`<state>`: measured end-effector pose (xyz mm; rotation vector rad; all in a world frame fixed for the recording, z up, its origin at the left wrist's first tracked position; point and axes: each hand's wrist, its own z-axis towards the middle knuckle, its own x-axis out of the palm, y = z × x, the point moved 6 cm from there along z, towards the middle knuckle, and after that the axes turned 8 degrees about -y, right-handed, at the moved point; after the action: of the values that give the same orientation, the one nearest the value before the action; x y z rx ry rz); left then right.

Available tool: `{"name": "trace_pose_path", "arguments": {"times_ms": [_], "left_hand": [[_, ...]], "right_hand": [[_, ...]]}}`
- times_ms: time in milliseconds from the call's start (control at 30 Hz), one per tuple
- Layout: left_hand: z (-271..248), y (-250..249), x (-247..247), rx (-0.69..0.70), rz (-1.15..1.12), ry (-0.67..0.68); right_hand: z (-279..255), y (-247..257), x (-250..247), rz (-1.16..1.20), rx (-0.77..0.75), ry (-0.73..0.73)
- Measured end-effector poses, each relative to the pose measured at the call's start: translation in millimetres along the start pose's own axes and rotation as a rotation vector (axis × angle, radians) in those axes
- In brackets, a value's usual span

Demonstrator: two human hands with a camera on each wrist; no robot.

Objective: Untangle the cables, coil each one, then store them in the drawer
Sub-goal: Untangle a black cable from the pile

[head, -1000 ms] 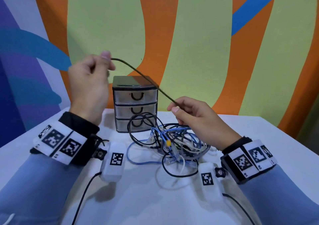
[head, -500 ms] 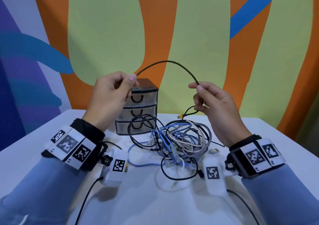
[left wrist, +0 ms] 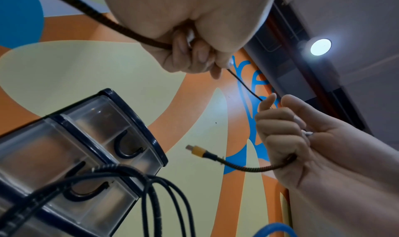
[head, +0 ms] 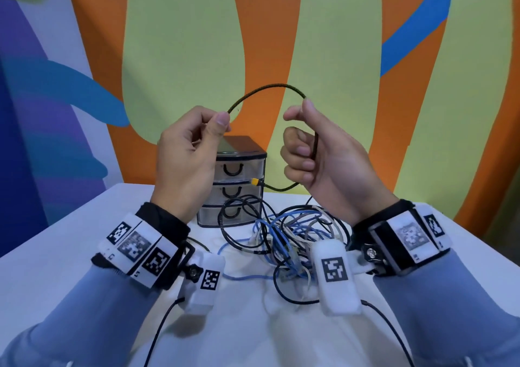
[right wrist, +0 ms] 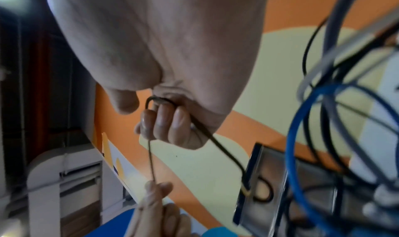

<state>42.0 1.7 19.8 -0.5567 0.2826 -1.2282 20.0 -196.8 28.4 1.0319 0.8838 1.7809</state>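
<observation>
The small drawer unit (head: pixel 239 169) of clear plastic with a dark frame stands at the far side of the white table (head: pixel 56 254). It has three drawers, one above the other, each with a black curved handle. All three are closed, and through the cloudy fronts I cannot tell if something lies inside.

Both hands are raised above the table and hold one dark braided cable (head: pixel 270 86). The left hand (head: pixel 188 152) pinches it between thumb and forefinger. The right hand (head: pixel 323 155) has its fingers curled around the cable, which runs down across the palm. Between the two hands the cable makes an arch. Below the right hand it bends toward the drawer unit and ends in a yellow plug (head: pixel 255 181), which hangs in the air just in front of the middle drawer.

The pile of tangled cables (head: pixel 292 240), blue, white, grey and black, lies on the table in front of the drawer unit, under the right wrist.

The left wrist view shows the yellow plug (left wrist: pixel 199 152) clearly free, with a metal tip, not touching the drawers (left wrist: pixel 97 146). It also shows a second piece of the braided cable leaving the left hand toward the upper left corner, which the head view hides. The right wrist view is blurred; it shows the cable folded in a sharp bend at the right fingers (right wrist: pixel 164 121).
</observation>
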Motion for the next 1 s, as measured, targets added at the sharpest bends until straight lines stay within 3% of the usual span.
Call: {"name": "trace_pose_path", "arguments": {"times_ms": [167, 433, 667, 800, 900, 1000], "left_hand": [[-1, 12, 4, 0.010, 0.197, 0.100], [-29, 21, 40, -0.075, 0.335, 0.572], [-61, -3, 62, 0.050, 0.389, 0.869], [-67, -10, 66, 0.101, 0.386, 0.918], [-57, -16, 60, 0.111, 0.340, 0.802], [-41, -13, 49, 0.032, 0.215, 0.692]], "right_hand": [[7, -14, 2, 0.138, -0.007, -0.062], [5, -40, -22, 0.284, 0.044, -0.227], [0, -38, -24, 0.262, -0.074, -0.300], [1, -41, -22, 0.100, -0.132, -0.262], [2, -52, -21, -0.141, -0.089, -0.240], [1, -56, -21, -0.249, -0.047, -0.196]]}}
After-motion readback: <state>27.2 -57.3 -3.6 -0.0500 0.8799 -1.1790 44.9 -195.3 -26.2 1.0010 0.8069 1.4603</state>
